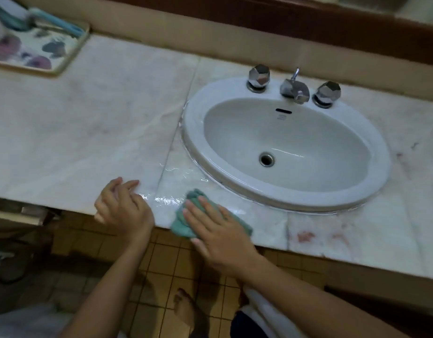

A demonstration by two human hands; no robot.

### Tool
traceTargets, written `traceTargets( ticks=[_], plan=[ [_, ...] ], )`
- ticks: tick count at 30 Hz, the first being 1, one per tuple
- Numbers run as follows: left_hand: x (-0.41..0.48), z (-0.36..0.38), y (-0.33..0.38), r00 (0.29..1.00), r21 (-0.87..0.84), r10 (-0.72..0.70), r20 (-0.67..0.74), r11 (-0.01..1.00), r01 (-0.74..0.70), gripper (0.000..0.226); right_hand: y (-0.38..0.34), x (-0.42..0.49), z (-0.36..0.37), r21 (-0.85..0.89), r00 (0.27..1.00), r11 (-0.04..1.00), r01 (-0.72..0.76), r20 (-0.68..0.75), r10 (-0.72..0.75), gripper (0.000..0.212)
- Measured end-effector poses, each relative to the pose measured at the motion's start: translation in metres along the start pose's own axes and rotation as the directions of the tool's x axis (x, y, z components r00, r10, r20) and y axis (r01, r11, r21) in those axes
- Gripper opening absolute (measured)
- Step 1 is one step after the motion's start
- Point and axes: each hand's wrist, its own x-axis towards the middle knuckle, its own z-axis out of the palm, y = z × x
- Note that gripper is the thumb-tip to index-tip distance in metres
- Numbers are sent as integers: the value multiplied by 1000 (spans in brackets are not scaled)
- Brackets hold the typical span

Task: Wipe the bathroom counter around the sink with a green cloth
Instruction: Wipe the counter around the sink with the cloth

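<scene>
A crumpled green cloth (186,222) lies on the pale marble counter (88,142) at its front edge, just left of the white oval sink (286,145). My right hand (217,230) presses flat on the cloth with straight fingers. My left hand (122,206) hovers over the counter's front edge to the left of the cloth, fingers loosely curled and holding nothing. Wet streaks shine on the marble between the cloth and the sink rim.
A chrome spout (294,89) stands between two faceted chrome knobs (259,76) (326,93) behind the basin. A floral tray (35,50) sits at the back left. Reddish stains (305,236) mark the counter front right of the cloth. Tan floor tiles (161,264) lie below.
</scene>
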Motion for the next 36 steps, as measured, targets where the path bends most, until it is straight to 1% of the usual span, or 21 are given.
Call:
traceTargets(
  ticks=[1,3,6,10,14,16,17,18,20,21,22,23,24,26,29,30,32,33,34,35,36],
  plan=[
    [0,1,0,1000,-13,-3,-13,1000,3,31,19,-22,-2,-26,1000,1000,-11,-3,11,62],
    [-1,1,1,1000,-34,-4,-28,999,3,31,50,-56,-8,-44,993,992,-119,11,120,61],
    [0,2,4,999,-25,7,-40,1000,-8,31,54,-52,-12,1,971,971,-238,35,238,61],
    [1,1,3,1000,-10,-4,9,1000,4,34,15,-3,-10,85,945,942,-325,-8,327,62],
    [2,0,4,999,-1,-11,48,1000,11,35,-21,81,-12,174,931,917,-360,3,365,65],
    [5,-4,4,995,-60,-45,88,997,50,37,-37,112,-13,209,923,903,-376,1,384,65],
    [6,-8,2,992,-129,-68,103,988,81,38,-44,115,-13,213,938,916,-340,1,348,64],
    [6,-15,-3,990,-212,-73,118,972,97,39,-48,108,-12,188,963,945,-266,6,270,64],
    [4,-31,-18,991,-337,-16,131,940,60,40,-39,72,-9,90,999,996,-30,21,28,62],
    [2,-40,-30,991,-344,9,130,938,37,40,-24,55,-10,53,996,995,85,36,-87,62],
    [1,-48,-42,990,-325,21,140,945,26,40,-4,44,-11,36,986,987,156,50,-157,61],
    [1,-55,-53,987,-291,18,159,956,29,39,15,40,-12,33,984,985,169,60,-170,60],
    [3,-60,-65,984,-249,9,177,968,36,39,30,41,-15,39,988,990,133,73,-136,60],
    [13,-69,-80,984,-176,-6,179,984,38,38,39,53,-19,35,997,999,4,79,-7,60],
    [33,-73,-91,984,-104,-32,176,993,51,37,9,83,-19,99,986,981,-166,39,163,62],
    [37,-72,-93,984,-75,-34,177,996,47,39,-5,96,-16,120,970,962,-245,30,243,62],
    [39,-67,-96,981,-26,-34,192,999,39,43,-36,124,-13,177,912,898,-404,1,410,63],
    [37,-64,-98,978,-12,-29,208,999,32,46,-52,137,-13,205,894,875,-439,-1,448,63],
    [34,-61,-99,974,1,-18,227,1000,18,49,-68,144,-12,218,905,884,-414,-5,425,63],
    [32,-58,-101,969,13,-4,247,1000,0,51,-81,144,-9,217,940,919,-329,-16,341,62],
    [30,-57,-103,964,24,10,265,1000,-17,53,-90,138,-7,187,980,964,-192,-16,198,62]
  ],
)
